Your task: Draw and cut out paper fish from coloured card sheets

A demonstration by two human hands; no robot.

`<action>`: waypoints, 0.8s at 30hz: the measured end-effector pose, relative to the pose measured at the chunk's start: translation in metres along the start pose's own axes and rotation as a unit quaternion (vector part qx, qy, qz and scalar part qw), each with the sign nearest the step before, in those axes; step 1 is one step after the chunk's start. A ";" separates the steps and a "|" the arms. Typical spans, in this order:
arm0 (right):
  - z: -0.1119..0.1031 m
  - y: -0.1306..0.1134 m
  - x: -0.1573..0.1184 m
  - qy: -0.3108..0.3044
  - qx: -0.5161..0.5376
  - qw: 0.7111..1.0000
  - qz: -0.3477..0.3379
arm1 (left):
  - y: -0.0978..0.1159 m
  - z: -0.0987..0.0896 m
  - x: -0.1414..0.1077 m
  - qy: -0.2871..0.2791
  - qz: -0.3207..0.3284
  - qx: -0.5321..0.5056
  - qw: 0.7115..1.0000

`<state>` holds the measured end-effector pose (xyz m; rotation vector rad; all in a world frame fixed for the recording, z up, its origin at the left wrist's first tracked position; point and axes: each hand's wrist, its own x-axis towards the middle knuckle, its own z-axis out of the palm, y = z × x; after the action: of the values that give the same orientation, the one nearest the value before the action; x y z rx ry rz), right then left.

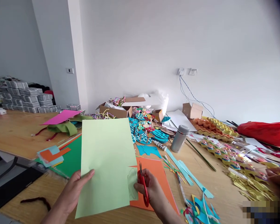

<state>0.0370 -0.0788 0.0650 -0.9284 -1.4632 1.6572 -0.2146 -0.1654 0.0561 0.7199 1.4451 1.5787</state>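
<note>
A pale green sheet of paper (105,161) is held up above the table, gripped at its lower left edge by my left hand (74,186), thumb on the front. My right hand (152,189) is closed on red-handled scissors (144,188), their blades pointing up beside the sheet's right edge. Its thumb also touches a partly cut flap (132,183) of the sheet, which bears a drawn curved outline. Behind the scissors lies an orange sheet (163,183), and a green sheet (71,155) lies to the left.
A grey flask (179,138) stands at centre right, near blue decorated cutouts (142,132). Blue paper strips (186,171) and coloured scraps (200,208) lie on the right. Egg-carton pieces (231,155) lie farther right, with another person's hand (276,177) beside them.
</note>
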 end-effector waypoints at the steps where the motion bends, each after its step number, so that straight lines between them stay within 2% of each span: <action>1: -0.002 -0.001 0.001 0.000 -0.016 1.000 0.002 | -0.001 -0.001 0.000 0.002 0.008 0.009 1.000; 10: -0.022 -0.008 -0.001 -0.026 -0.118 0.992 0.026 | -0.001 0.002 -0.009 -0.021 0.043 0.024 0.999; 17: -0.027 -0.022 -0.008 -0.008 -0.113 0.994 -0.002 | -0.002 0.012 -0.018 -0.015 0.020 -0.013 1.000; 24: -0.029 -0.015 -0.012 -0.001 -0.081 0.997 -0.001 | -0.011 0.016 -0.015 0.017 0.042 -0.046 0.998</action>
<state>0.0690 -0.0739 0.0774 -1.0131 -1.6188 1.5567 -0.1911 -0.1713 0.0504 0.7102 1.3720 1.7179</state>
